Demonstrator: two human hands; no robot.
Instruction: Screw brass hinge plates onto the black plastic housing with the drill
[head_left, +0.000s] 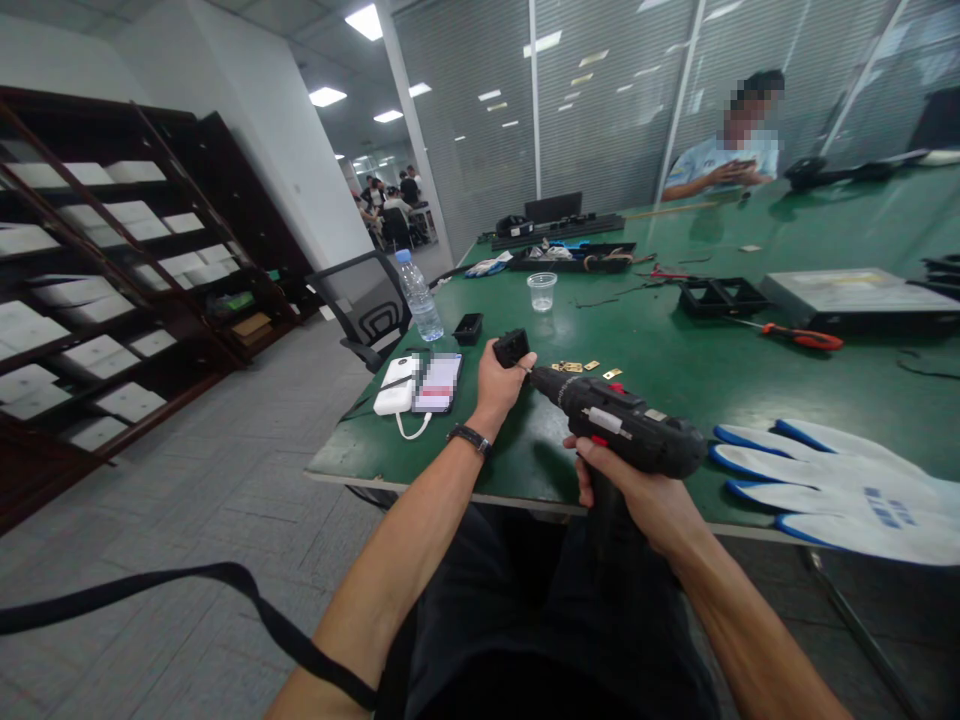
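Observation:
My right hand (626,480) is wrapped round the grip of a black power drill (630,420), whose chuck points left. In my left hand (501,385) is a small black plastic part (511,347), held up above the table near its front edge. The drill's tip is at the fingers of my left hand, beside the black part; whether it touches the part cannot be made out. Several small brass-coloured plates (574,367) lie on the green table (645,340) just behind the drill.
Left of my hands are a white power bank (396,386), a phone (436,382), a water bottle (420,297) and a black box (468,329). A clear cup (541,292) stands behind. White gloves (862,490) and a screwdriver (806,337) lie right. A person (724,165) sits across.

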